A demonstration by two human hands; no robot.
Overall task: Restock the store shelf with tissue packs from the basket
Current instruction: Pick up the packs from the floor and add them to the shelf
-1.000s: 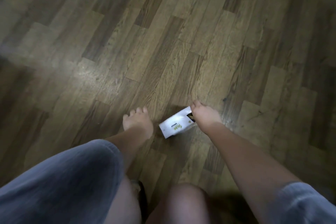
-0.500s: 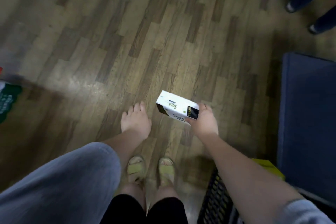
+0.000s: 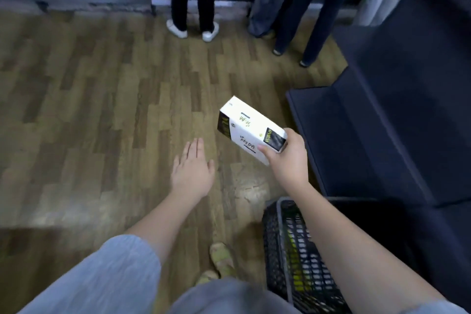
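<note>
We are pinching the tissue pack (image 3: pixel 251 128), seemingly light and soft-sided, by its five o'clock end in our right hand (image 3: pixel 288 158); left hand (image 3: pixel 192 169) is hanging wide, holding nothing.

The tissue pack (image 3: pixel 251 127) carries green script and black-and-gold end labels, all too blurred to read.

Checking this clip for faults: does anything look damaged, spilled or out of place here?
Nothing stands out. The right hand grips an intact white tissue pack by one end, the left hand is open and empty, and the basket stands upright on the floor.
</note>
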